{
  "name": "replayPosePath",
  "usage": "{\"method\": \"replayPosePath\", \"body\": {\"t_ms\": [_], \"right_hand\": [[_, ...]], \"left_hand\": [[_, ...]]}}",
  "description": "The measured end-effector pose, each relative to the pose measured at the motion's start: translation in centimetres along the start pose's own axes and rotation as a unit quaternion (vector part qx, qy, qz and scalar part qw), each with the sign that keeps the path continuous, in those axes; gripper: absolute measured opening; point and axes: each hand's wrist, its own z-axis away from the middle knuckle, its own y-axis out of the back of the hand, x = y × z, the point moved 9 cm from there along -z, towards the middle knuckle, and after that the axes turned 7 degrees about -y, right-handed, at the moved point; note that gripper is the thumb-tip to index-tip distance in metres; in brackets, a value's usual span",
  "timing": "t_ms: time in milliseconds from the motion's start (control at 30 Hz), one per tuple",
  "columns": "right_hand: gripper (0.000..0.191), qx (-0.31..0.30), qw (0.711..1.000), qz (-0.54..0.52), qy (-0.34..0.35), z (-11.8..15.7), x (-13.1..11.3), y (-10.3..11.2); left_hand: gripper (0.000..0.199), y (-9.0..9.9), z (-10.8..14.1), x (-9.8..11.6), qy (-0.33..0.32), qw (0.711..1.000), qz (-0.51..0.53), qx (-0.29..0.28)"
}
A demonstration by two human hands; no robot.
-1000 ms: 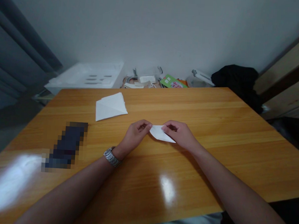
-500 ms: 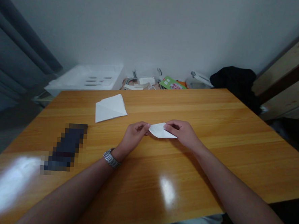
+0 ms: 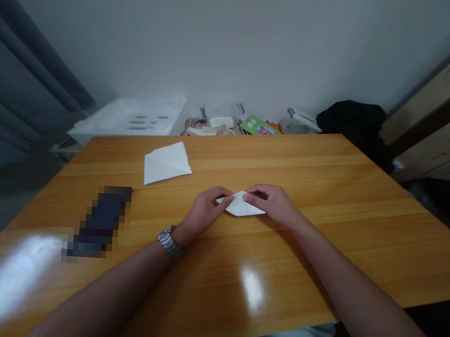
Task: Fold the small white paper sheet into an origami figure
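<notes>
In the head view, the left hand (image 3: 206,206) and right hand (image 3: 271,204) both pinched the small folded paper (image 3: 241,206) mid-worktop; against half a second earlier it sat lower and flatter on the worktop (image 3: 322,195) — a crease being pressed, by my reading. Open wood lay all around — the larger folded sheet (image 3: 166,162) and the blurred dark object (image 3: 98,222) stayed well apart leftward, edges far off.

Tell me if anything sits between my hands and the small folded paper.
Nothing visible does. The left hand and the right hand both pinch the folded paper directly, on the table.
</notes>
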Motion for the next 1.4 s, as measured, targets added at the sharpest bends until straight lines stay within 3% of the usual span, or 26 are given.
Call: {"method": "replayPosePath", "body": {"t_ms": [100,633,1200,1400], "right_hand": [[0.025,0.021,1.000,0.002,-0.003,-0.2,0.3,0.6],[0.025,0.074,0.996,0.051,0.010,-0.2,0.3,2.7],[0.027,0.074,0.997,0.003,0.005,-0.5,0.5,2.5],[0.038,0.106,0.992,-0.071,-0.012,-0.3,0.7,2.5]], "left_hand": [[0.025,0.7,-0.2,-0.7,0.021,0.999,0.012,0.030],[0.029,1.2,-0.3,-1.4,0.061,0.995,0.064,0.052],[0.022,0.3,-0.3,-1.5,0.065,0.990,0.119,0.039],[0.022,0.9,-0.3,-1.8,0.075,0.985,0.139,0.071]]}}
